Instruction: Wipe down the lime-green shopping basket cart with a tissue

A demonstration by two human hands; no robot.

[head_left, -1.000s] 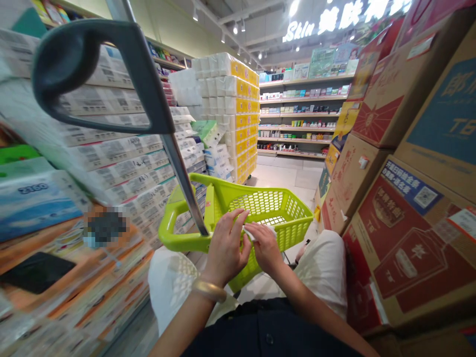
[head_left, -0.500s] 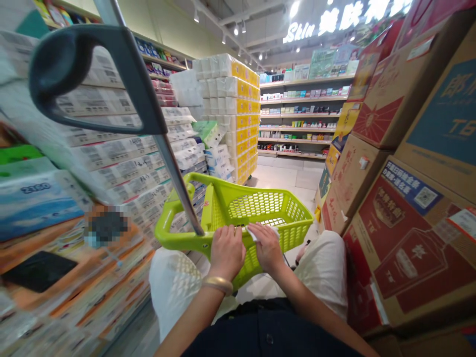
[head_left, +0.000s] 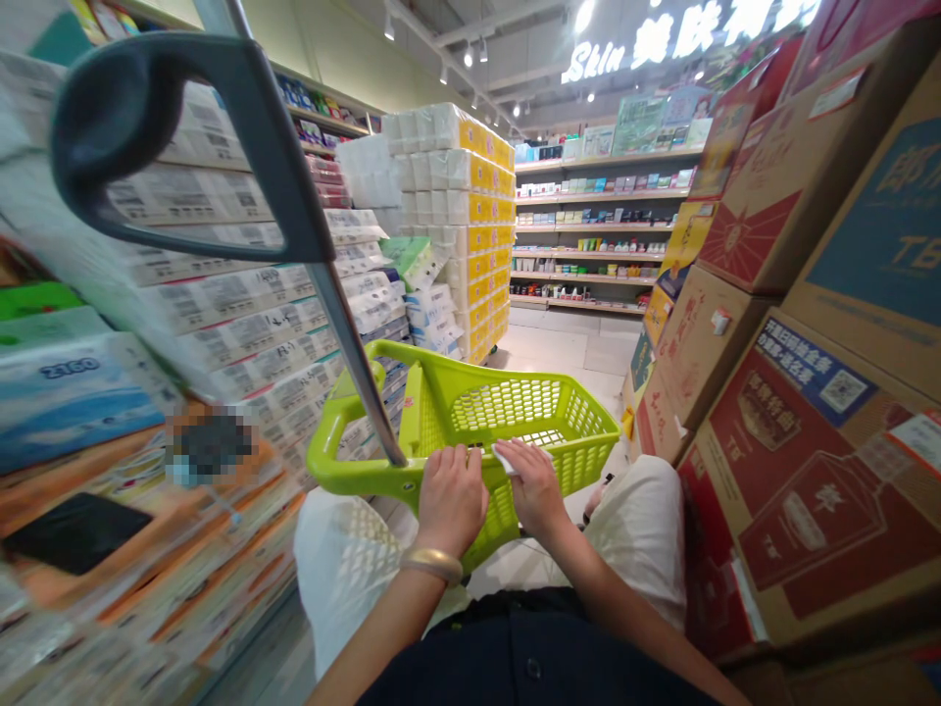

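- Left grip (head_left: 454, 502): palm down, fingers curled over the near side of the green basket (head_left: 580, 463).
- Right grip (head_left: 535, 492): slanted inward, fingers closed over a white cloth (head_left: 506, 461).

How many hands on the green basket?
2. The left hand curls over the near rim of the green basket; the right hand, beside it, holds a white cloth or tissue at that rim. No other hand shows.
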